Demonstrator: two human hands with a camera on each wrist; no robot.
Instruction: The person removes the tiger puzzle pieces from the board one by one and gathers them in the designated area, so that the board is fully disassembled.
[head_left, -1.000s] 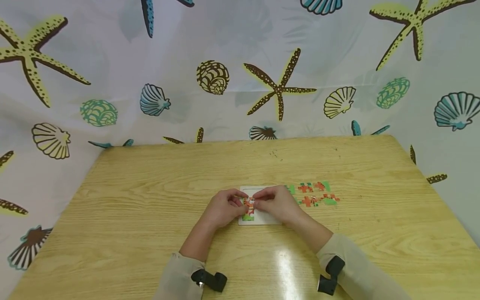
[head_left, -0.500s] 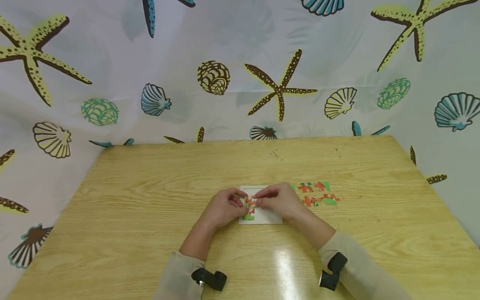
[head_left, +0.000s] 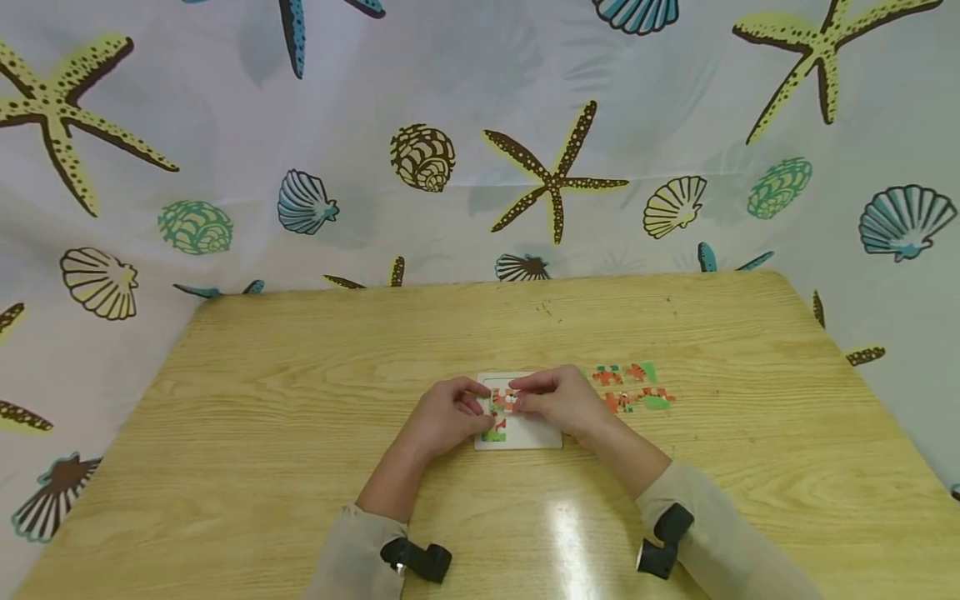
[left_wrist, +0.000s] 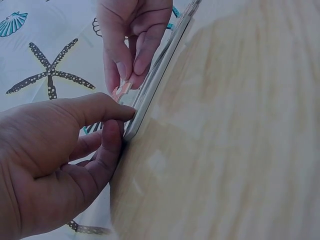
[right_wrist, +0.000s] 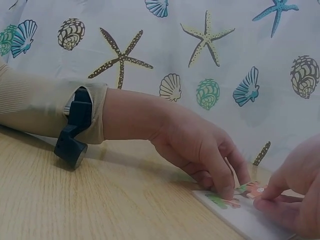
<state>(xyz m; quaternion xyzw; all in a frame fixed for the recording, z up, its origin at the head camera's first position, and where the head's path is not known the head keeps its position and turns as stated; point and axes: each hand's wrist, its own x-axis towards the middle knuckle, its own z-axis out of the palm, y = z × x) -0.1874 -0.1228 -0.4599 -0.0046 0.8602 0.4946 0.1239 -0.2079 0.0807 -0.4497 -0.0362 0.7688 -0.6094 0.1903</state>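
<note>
A white puzzle board [head_left: 536, 435] lies flat on the wooden table. My left hand [head_left: 448, 417] holds its left edge, with the thumb and fingers right at the rim in the left wrist view. Between thumb and index finger, my right hand [head_left: 564, 404] pinches an orange jigsaw piece [left_wrist: 120, 91] over the board's left part. Green-and-orange jigsaw pieces [head_left: 494, 434] sit at the board's lower left, just below the pinched one. My right fingertips partly cover the pinched piece in the head view.
Several loose orange-and-green jigsaw pieces [head_left: 617, 402] lie right of the board, some behind my right hand. The wooden table [head_left: 300, 350] reaches back to a hanging cloth [head_left: 450, 75] printed with shells and starfish. Black wrist cameras [head_left: 416, 559] sit on both sleeves.
The pinched piece, with its white patch, has shifted and turned slightly to the right over the board. My right hand has moved slightly right; my left hand stays at the board's left edge.
</note>
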